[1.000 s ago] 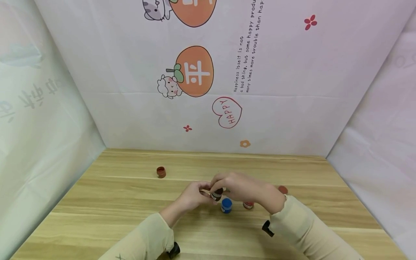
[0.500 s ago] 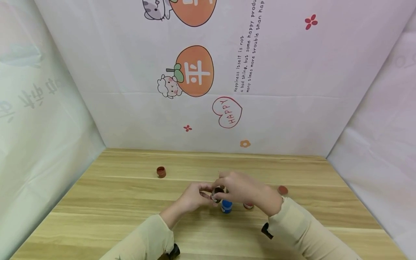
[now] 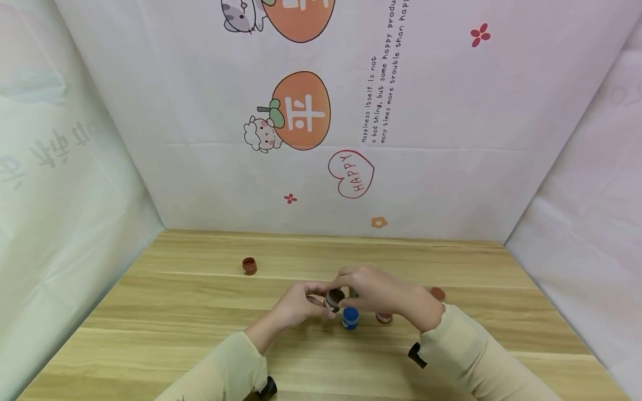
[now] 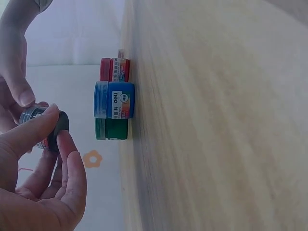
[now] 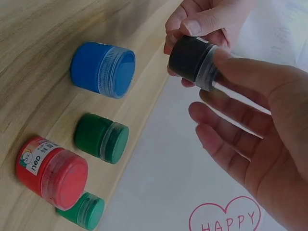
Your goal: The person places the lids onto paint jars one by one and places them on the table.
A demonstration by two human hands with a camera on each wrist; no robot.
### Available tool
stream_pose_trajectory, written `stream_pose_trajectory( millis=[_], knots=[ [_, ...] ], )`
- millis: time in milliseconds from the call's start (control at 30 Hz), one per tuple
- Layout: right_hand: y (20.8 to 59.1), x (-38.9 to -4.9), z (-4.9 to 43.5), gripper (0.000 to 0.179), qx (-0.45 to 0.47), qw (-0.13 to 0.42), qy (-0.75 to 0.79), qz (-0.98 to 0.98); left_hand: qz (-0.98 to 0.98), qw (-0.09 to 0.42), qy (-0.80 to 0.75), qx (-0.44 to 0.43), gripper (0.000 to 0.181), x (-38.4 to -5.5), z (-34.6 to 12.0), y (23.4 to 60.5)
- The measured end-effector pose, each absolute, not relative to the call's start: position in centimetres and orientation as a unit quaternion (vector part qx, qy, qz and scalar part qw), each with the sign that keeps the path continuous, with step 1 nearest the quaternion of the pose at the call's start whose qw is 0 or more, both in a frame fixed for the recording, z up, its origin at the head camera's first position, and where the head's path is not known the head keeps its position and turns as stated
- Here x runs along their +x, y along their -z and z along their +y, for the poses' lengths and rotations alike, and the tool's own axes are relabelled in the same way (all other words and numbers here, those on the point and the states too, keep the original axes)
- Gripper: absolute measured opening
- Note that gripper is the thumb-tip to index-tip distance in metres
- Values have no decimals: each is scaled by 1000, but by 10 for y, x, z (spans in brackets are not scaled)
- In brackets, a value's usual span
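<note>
A black paint jar (image 3: 333,299) is held up above the table between both hands. My left hand (image 3: 298,303) grips the jar's body with fingers and thumb, as the left wrist view also shows. My right hand (image 5: 250,106) pinches the jar's clear-rimmed lid (image 5: 207,72) between thumb and index finger, the other fingers spread below. The lid sits on the jar. Just in front of the hands stands a blue paint jar (image 3: 350,318). A red paint jar (image 5: 53,171) and two green paint jars, a larger one (image 5: 101,138) and one half hidden (image 5: 86,211), stand close by.
An open reddish-brown jar (image 3: 249,266) stands at the back left of the wooden table (image 3: 165,312). A reddish-brown round lid (image 3: 438,293) lies beyond my right wrist. Printed white sheeting (image 3: 426,184) encloses the table's back and sides.
My right hand has shifted its fingers around the lid, its thumb moving from the jar's near side toward the right. My left hand keeps its grip, and the jar stays in place.
</note>
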State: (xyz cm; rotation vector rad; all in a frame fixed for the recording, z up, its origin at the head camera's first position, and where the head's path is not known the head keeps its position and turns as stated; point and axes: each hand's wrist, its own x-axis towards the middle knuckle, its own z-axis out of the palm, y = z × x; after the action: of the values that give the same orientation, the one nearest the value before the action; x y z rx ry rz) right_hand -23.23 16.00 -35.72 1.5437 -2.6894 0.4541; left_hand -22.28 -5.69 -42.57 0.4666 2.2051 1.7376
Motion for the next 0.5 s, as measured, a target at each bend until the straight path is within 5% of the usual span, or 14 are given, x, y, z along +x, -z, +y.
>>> stream_pose_trajectory(
  millis=[200, 500],
  knots=[
    [358, -231, 158, 24, 450, 9, -132, -883, 762, 148, -608, 168, 44, -222, -57, 427],
    [353, -230, 160, 44, 476, 5, -146, -867, 771, 149, -600, 154, 45, -221, -59, 426]
  ],
)
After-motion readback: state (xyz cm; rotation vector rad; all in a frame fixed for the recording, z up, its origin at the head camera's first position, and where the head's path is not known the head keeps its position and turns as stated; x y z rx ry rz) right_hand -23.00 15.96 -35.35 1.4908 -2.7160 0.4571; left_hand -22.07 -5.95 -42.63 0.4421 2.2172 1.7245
